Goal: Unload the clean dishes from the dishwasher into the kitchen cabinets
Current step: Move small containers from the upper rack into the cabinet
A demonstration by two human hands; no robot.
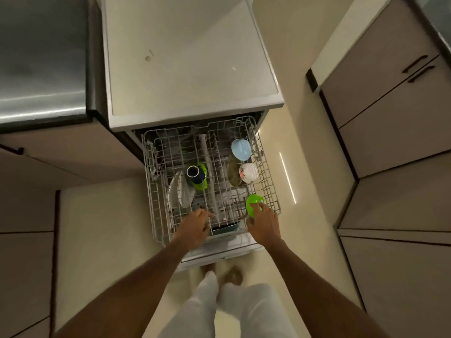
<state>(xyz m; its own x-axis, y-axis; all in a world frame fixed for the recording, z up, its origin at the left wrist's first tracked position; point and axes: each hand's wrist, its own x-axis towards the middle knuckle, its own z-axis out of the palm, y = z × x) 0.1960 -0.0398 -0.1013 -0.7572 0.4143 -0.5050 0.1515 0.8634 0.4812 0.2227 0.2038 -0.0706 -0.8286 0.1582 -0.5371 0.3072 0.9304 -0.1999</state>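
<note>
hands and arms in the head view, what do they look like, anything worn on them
Both forearms are bare right up to the bottom of the frame: no sleeves, gloves or watch show. The left hand and right hand carry no ring that I can make out, though the picture is slightly blurred. Lower down, light trousers.

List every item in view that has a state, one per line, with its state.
dishwasher rack: pulled out, still loaded
green bowl: in the rack's near right corner, right hand on it
right hand: fingers curled on the green bowl
left hand: open, reaching into the rack front
blue mug: lying tilted, mouth showing
white plates: standing on edge
light blue bowl: tilted on edge
</note>
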